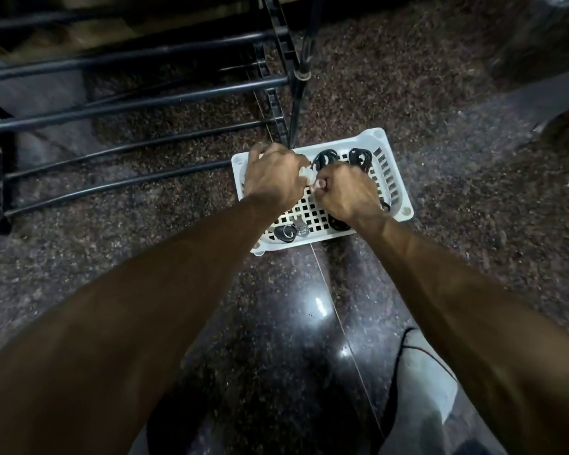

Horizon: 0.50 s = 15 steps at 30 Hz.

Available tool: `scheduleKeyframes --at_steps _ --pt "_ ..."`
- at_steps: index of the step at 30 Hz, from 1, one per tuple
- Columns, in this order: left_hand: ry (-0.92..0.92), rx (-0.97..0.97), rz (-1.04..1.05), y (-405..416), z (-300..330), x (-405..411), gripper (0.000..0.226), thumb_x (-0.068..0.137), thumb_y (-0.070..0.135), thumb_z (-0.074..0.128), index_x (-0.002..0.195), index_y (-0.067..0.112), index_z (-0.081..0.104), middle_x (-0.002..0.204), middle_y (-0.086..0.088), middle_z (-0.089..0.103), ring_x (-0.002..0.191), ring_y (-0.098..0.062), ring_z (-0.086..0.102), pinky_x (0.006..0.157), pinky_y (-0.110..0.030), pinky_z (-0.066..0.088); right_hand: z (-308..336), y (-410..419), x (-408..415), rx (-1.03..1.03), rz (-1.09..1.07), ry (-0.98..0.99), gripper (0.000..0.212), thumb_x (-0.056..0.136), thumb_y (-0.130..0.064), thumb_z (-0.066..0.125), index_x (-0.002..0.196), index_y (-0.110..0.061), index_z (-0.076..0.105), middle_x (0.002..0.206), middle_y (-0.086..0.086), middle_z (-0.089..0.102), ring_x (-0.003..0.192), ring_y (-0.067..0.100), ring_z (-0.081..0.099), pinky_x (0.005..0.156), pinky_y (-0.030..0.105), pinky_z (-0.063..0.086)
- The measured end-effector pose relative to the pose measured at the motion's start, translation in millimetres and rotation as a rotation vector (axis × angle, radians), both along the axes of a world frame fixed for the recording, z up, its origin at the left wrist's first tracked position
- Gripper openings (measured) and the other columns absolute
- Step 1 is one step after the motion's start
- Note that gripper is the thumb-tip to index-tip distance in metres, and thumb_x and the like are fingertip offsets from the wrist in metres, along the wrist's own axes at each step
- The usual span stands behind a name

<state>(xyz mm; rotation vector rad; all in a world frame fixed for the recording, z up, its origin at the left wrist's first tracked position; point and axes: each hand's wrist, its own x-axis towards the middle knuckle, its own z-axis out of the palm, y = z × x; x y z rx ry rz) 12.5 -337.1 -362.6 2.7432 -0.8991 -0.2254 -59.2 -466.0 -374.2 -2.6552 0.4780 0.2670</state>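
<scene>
My left hand (273, 177) and right hand (349, 192) meet fingertip to fingertip, both curled and pinching a small white piece (304, 174) that is too small to identify. They are over the white basket (404, 205), which holds coiled black cords (326, 157) at its far end and keys (289, 232) in its near corner. The basket sits on the speckled floor (440, 93), beside a black rack (145, 90).

White basket (405, 211), its base a grid of dark square holes, its walls slotted. Black cable coils (326, 158) at its twelve o'clock end; black fob (281, 234) and silvery keys (301, 228) at seven o'clock. Small white piece (304, 174) at centre. Black rack bars (128, 87) at ten o'clock. Speckled brown-grey stone floor (440, 93); glossy black tile (276, 323) at six o'clock. Pale grey trousers (421, 372) at five.
</scene>
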Motion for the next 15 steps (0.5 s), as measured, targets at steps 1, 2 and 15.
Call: scheduleKeyframes --at_steps 1,2,15 --pt "0.002 0.025 0.003 -1.3 -0.8 1.3 0.036 0.091 0.039 0.061 0.124 0.027 0.062 0.126 -0.004 0.062 0.129 -0.019 0.043 0.116 -0.041 0.016 0.8 -1.6 -0.2 0.002 0.004 -0.010 0.009 0.090 -0.023 0.061 0.098 -0.021 0.065 0.082 0.002 0.064 0.068 0.019 0.061 0.061 0.027 0.048" --pt "-0.008 0.055 -0.008 -2.2 -0.2 2.1 0.035 0.091 0.039 0.061 0.123 0.027 0.063 0.124 -0.004 0.063 0.128 -0.019 0.044 0.115 -0.041 0.017 1.8 -3.4 -0.2 0.003 0.015 -0.020 0.009 0.089 -0.024 0.061 0.096 -0.022 0.066 0.082 0.003 0.066 0.070 0.020 0.062 0.061 0.028 0.049" --pt "0.095 0.129 -0.076 5.5 5.8 -4.6 0.053 0.089 0.036 0.061 0.139 0.025 0.047 0.145 -0.005 0.043 0.140 -0.022 0.029 0.120 -0.047 0.005 8.7 -1.8 -19.3 0.098 0.109 -0.018 0.037 0.088 -0.023 0.062 0.124 -0.028 0.057 0.117 -0.004 0.055 0.087 0.016 0.059 0.059 0.020 0.038"
